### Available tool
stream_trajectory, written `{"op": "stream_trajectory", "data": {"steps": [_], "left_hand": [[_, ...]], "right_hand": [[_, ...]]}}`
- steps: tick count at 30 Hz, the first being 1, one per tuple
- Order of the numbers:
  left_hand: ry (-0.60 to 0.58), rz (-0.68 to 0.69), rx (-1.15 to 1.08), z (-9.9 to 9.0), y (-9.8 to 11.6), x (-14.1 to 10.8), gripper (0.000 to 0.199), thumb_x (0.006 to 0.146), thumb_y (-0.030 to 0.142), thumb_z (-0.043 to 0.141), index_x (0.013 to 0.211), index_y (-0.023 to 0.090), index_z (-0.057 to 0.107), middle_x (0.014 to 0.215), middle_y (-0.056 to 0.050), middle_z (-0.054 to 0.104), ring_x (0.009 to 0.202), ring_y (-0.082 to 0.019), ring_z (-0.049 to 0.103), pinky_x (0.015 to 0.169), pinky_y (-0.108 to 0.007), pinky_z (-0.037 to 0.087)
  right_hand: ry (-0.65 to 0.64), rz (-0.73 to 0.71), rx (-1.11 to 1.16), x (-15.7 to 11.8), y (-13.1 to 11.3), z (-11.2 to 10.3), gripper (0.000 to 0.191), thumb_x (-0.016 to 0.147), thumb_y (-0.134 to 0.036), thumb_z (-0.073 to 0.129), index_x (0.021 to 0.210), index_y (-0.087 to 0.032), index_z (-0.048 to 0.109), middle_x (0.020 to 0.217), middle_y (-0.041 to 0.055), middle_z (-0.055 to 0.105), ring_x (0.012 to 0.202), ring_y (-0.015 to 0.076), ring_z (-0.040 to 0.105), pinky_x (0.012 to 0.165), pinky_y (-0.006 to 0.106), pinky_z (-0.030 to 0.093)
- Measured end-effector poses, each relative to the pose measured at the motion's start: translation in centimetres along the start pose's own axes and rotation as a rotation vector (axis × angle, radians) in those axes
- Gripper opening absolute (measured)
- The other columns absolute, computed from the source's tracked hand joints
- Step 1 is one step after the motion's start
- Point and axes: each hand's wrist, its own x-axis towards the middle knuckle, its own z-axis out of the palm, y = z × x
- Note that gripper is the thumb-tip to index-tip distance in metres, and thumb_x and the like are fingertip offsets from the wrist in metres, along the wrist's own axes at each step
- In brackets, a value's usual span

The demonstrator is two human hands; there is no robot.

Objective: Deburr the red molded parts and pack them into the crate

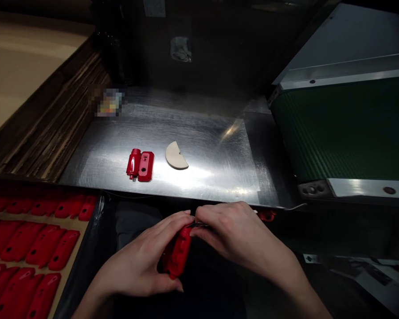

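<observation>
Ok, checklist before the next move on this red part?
Red part held by left hand and right hand: ok.
Top end of red part in view: not ok, fingers cover it.
Thin dark piece at that end seated: cannot tell.
Small red piece behind right hand secure: cannot tell.
Loose red pair on steel table away from hands: ok.
</observation>
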Motion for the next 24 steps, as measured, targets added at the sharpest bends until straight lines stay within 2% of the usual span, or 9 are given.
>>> {"op": "stream_trajectory", "data": {"steps": [2, 5, 7, 11, 13, 18, 24], "left_hand": [[0.006, -0.032, 0.003, 0.0, -0.1, 0.0, 0.116, 0.08, 0.044, 0.088, 0.166, 0.043, 0.011, 0.173, -0.012, 0.036, 0.158, -0.035, 0.039, 0.127, -0.052, 0.044], [0.04, -0.064, -0.026, 0.0, 0.1, 0.0, 0.112, 0.08, 0.042, 0.088, 0.165, 0.043, 0.014, 0.173, -0.01, 0.036, 0.158, -0.033, 0.039, 0.129, -0.052, 0.041], [0.062, -0.054, -0.043, -0.1, 0.4, 0.2, 0.108, 0.081, 0.044, 0.087, 0.163, 0.044, 0.017, 0.173, -0.009, 0.036, 0.159, -0.033, 0.038, 0.129, -0.054, 0.04], [0.071, -0.048, -0.066, -0.2, 0.9, 0.5, 0.105, 0.082, 0.045, 0.087, 0.162, 0.046, 0.018, 0.174, -0.01, 0.034, 0.161, -0.034, 0.032, 0.129, -0.056, 0.039], [0.07, -0.053, -0.092, -0.1, 1.0, 0.6, 0.103, 0.082, 0.043, 0.087, 0.161, 0.045, 0.02, 0.173, -0.009, 0.037, 0.163, -0.033, 0.027, 0.13, -0.057, 0.037], [0.111, -0.016, -0.165, 0.0, 1.0, 0.8, 0.098, 0.083, 0.036, 0.087, 0.158, 0.044, 0.025, 0.173, -0.008, 0.037, 0.165, -0.03, 0.02, 0.132, -0.054, 0.033], [0.149, 0.0, -0.246, 0.1, 1.3, 1.0, 0.101, 0.078, 0.031, 0.091, 0.157, 0.044, 0.029, 0.171, -0.009, 0.041, 0.164, -0.033, 0.022, 0.132, -0.057, 0.032]], "right_hand": [[0.021, -0.011, -0.017, 0.0, -0.2, 0.2, 0.022, 0.102, -0.033, 0.065, 0.085, -0.022, 0.058, 0.075, -0.0064, 0.065, 0.058, 0.0104, 0.054, 0.055, 0.03, 0.025], [0.173, -0.057, 0.009, -0.1, -0.1, 0.8, 0.017, 0.102, -0.027, 0.061, 0.087, -0.021, 0.059, 0.076, -0.0049, 0.065, 0.061, 0.0106, 0.054, 0.056, 0.03, 0.028], [0.23, -0.03, 0.112, -0.2, 0.1, 1.2, 0.017, 0.103, -0.027, 0.06, 0.088, -0.021, 0.061, 0.076, -0.0047, 0.065, 0.062, 0.0097, 0.054, 0.057, 0.029, 0.03], [0.21, 0.098, 0.306, -0.5, 0.4, 0.9, 0.018, 0.103, -0.031, 0.061, 0.088, -0.021, 0.064, 0.075, -0.0052, 0.063, 0.063, 0.0087, 0.054, 0.059, 0.027, 0.034], [0.179, 0.116, 0.361, -0.7, 0.5, 0.6, 0.016, 0.103, -0.033, 0.063, 0.091, -0.022, 0.065, 0.079, -0.0055, 0.066, 0.066, 0.0087, 0.056, 0.06, 0.026, 0.036], [0.099, 0.008, 0.401, -1.3, 0.9, 0.0, 0.015, 0.109, -0.035, 0.052, 0.113, -0.026, 0.064, 0.099, -0.0043, 0.074, 0.081, 0.0094, 0.065, 0.072, 0.025, 0.043], [0.139, -0.122, 0.174, -1.6, 0.9, 0.5, 0.014, 0.109, -0.028, 0.05, 0.107, -0.023, 0.063, 0.091, -0.0025, 0.071, 0.077, 0.0123, 0.061, 0.069, 0.03, 0.039]]}}
